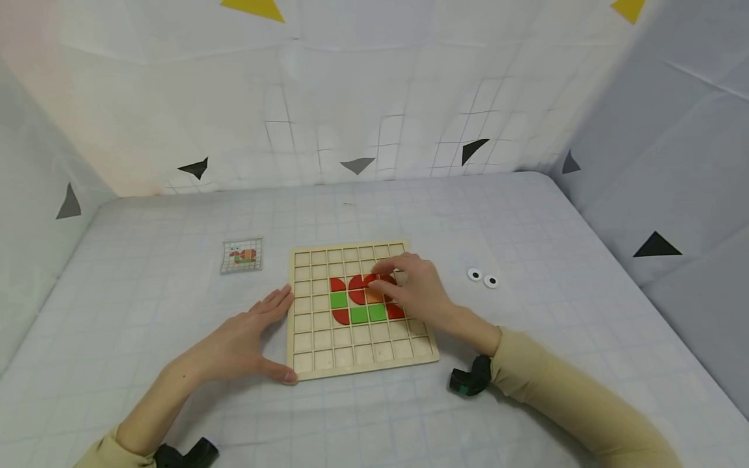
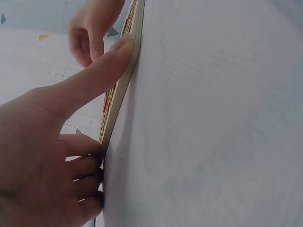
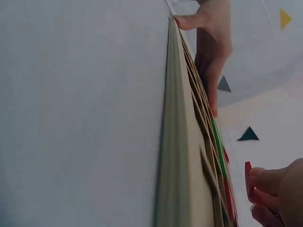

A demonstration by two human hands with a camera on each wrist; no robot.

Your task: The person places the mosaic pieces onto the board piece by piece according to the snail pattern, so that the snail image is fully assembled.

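Note:
A wooden grid board (image 1: pixel 363 354) lies on the table, with red, green and orange pieces set in its middle cells. Along its left side rests my left hand (image 1: pixel 240 341), fingers and thumb extended, the thumb at the near left corner. My right hand (image 1: pixel 424 289) is over the board and pinches a small flat red piece (image 3: pixel 248 179) between thumb and fingers. In the right wrist view this piece stands on edge, a little above the board surface. Green squares (image 1: pixel 359 315) and red quarter-circle pieces (image 1: pixel 341 317) sit in the cells; the right hand hides some of the others.
A small pattern card (image 1: pixel 242 255) with a coloured figure on a grid lies left of the board's far corner. Two round white eye pieces (image 1: pixel 482 278) with black centres lie to the right. White cloth walls (image 1: pixel 351 84) with dark and yellow triangles border the table.

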